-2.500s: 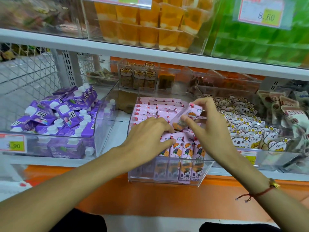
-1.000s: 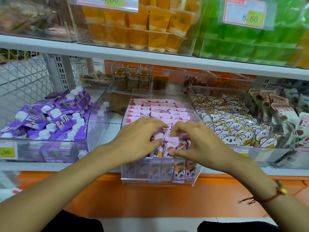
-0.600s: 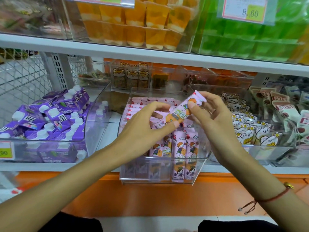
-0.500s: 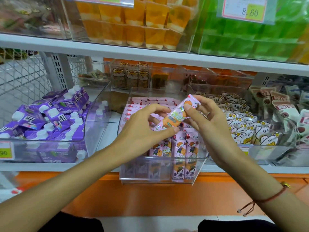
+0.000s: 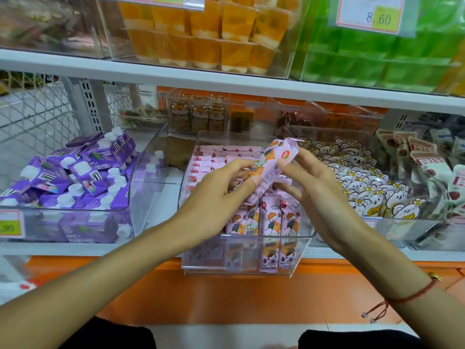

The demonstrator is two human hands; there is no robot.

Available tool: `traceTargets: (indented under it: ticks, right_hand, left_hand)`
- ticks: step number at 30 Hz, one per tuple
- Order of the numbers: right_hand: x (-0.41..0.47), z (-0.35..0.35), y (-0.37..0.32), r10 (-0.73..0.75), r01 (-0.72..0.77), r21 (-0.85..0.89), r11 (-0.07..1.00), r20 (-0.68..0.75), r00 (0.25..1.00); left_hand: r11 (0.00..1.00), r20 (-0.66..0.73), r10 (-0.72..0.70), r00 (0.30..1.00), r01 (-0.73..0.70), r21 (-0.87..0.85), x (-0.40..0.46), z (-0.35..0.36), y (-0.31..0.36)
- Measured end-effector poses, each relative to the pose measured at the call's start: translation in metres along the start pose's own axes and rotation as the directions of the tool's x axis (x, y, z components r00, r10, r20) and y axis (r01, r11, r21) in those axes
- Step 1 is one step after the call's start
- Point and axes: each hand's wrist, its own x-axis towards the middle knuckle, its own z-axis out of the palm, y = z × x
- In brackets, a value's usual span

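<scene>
Moved: a second ago both hands were down in the clear bin (image 5: 239, 258) pressing on the rows. Now they're up, with one pink packet (image 5: 270, 167) lifted between them.
Left hand (image 5: 214, 197): fingers curled, pinching the packet's lower end.
Right hand (image 5: 319, 195): thumb and fingertips pinching the upper half. Red string bracelet on that wrist.
Packet position: in the air over the bin, tilted, top end pointing up and right, bottom end just above the upright packets (image 5: 271, 222) at the bin's front.
Further back in the bin: more pink packets lying flat in rows.
Neighbours: purple cartons (image 5: 75, 172) in the bin to the left, bear-face packs (image 5: 364, 190) to the right.
Shelf above: orange jelly cups (image 5: 214, 28), green ones beside them under an 8.60 price tag (image 5: 370, 15).
</scene>
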Motion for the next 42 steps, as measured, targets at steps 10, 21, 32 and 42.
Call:
traceTargets:
  ticks: [10, 21, 32, 42]
  right_hand:
    - [-0.007, 0.010, 0.001, -0.232, 0.218, -0.133, 0.967, -0.093, 0.968]
    - [-0.004, 0.005, 0.003, -0.023, 0.018, -0.163, 0.986, -0.026, 0.999]
    - [-0.007, 0.006, 0.004, -0.073, 0.079, -0.213, 0.974, 0.040, 0.997]
    - [-0.009, 0.006, 0.001, -0.247, 0.265, -0.309, 0.914, 0.096, 0.964]
  left_hand:
    - [0.941, -0.206, 0.248, 0.946, -0.186, 0.282, -0.005, 0.001, 0.005]
    - [0.929, 0.010, -0.197, 0.980, 0.190, -0.318, 0.002, -0.003, 0.012]
    - [0.936, 0.083, -0.137, 0.987, 0.157, -0.315, 0.001, -0.008, 0.014]
    - [0.953, -0.021, -0.008, 1.000, 0.002, -0.302, 0.000, -0.010, 0.016]
